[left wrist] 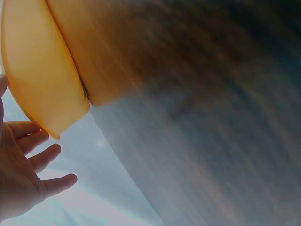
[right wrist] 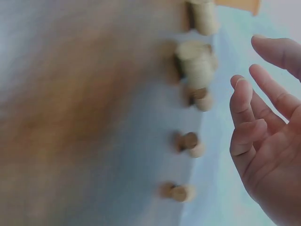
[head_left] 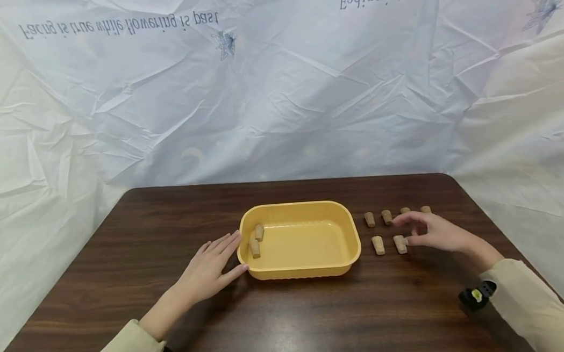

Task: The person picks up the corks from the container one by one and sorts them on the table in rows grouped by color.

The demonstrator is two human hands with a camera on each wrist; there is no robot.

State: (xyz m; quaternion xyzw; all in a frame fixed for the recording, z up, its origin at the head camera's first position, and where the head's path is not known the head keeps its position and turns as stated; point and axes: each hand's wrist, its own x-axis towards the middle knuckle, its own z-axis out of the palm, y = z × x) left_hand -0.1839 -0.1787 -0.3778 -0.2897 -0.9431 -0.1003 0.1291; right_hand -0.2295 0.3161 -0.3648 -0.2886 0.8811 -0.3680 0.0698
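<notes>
My left hand [head_left: 209, 269] touches the left rim of a yellow plastic tub [head_left: 297, 272] with its fingers spread and fairly straight. In the left wrist view, the fingertips meet the edge of the tub [left wrist: 44, 66]. Inside the tub, at its left end, lie two corks [head_left: 254, 248]. My right hand [head_left: 436, 234] hovers over the corks on the right, thumb and fingers apart with nothing held. Nearest to its thumb is a front-row cork [head_left: 400, 244]; another cork [head_left: 378, 245] stands left of it. The right wrist view shows bent fingers [right wrist: 242, 96] beside the corks.
Behind the front pair runs a back row of several corks, among them a cork [head_left: 369, 219] close to the tub's right side and a cork [head_left: 426, 209] partly behind my right hand. Everything rests on a dark wooden table [head_left: 290, 315]. A pale printed sheet [head_left: 277, 101] hangs behind.
</notes>
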